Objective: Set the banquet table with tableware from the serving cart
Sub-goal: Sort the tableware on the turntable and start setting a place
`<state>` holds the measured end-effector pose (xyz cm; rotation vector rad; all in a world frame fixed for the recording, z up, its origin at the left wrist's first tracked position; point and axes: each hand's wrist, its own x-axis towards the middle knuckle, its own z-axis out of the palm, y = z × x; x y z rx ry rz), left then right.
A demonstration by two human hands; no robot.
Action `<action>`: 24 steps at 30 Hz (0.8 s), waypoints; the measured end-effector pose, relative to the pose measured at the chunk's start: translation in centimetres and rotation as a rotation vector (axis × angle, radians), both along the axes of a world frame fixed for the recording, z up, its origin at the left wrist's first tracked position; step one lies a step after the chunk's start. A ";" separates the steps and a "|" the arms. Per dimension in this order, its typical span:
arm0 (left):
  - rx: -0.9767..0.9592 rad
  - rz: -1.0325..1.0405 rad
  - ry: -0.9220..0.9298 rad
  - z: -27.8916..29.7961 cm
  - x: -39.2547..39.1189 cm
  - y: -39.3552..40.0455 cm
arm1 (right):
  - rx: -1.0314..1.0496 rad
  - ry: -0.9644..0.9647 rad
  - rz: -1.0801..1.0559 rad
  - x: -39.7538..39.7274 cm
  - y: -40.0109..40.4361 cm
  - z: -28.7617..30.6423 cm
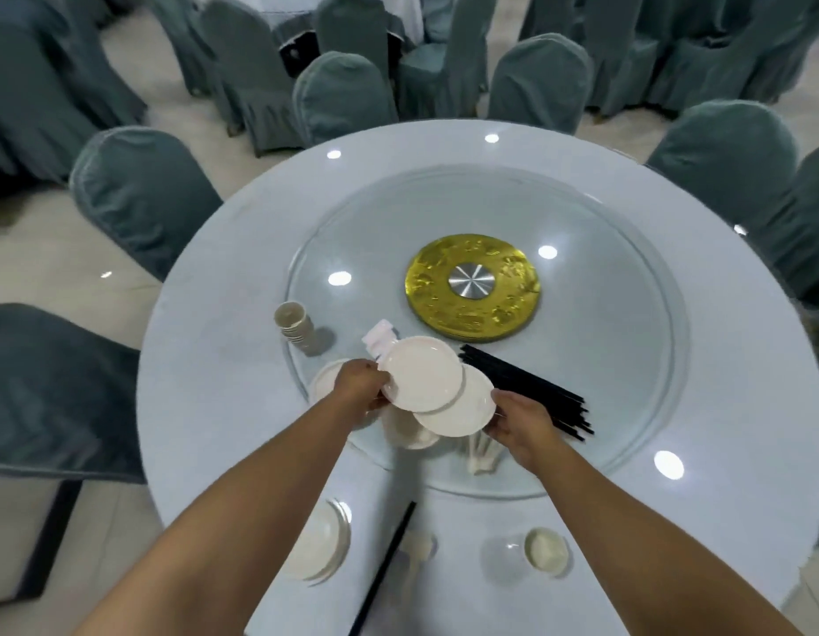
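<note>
Roughly one place laid, most of the table (215,406) not yet set.

Two small white plates are held above the glass turntable (605,360): upper plate (421,381) is pinched at its rim by the left hand (359,383), lower plate (467,413) is gripped at its edge by the right hand (520,422). At the near edge one setting is judged done: plate stack (318,541), chopstick pair (384,562), small cup (546,550). Supplies are parked on the turntable: cup stack (295,325), black chopstick bundle (527,392), more dishes under the hands. Other seats are seen bare, so most settings are left.
</note>
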<state>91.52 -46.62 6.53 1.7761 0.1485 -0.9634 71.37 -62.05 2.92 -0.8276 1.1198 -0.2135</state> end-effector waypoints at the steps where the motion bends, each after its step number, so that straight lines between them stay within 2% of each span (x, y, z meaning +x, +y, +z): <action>1: 0.013 0.035 -0.021 -0.2 1.7 1.5 | -0.010 0.023 -0.008 1.3 0.6 -0.2; 5: 0.107 0.120 -0.105 -1.5 6.5 5.9 | -0.066 0.123 -0.091 4.0 1.6 -1.1; 9: 0.254 0.114 -0.187 -2.9 8.5 8.2 | -0.108 0.199 -0.171 4.0 1.6 -2.0; 19: 0.552 -0.170 -0.279 -5.7 8.5 7.9 | -0.136 0.253 -0.332 -0.4 -1.0 -2.3; 22: 0.670 -0.219 -0.412 -4.6 7.6 7.2 | -0.139 0.263 -0.356 -1.3 -1.5 -2.4; 24: 0.623 -0.260 -0.498 -3.9 6.7 6.1 | -0.138 0.251 -0.370 -1.8 -1.8 -2.3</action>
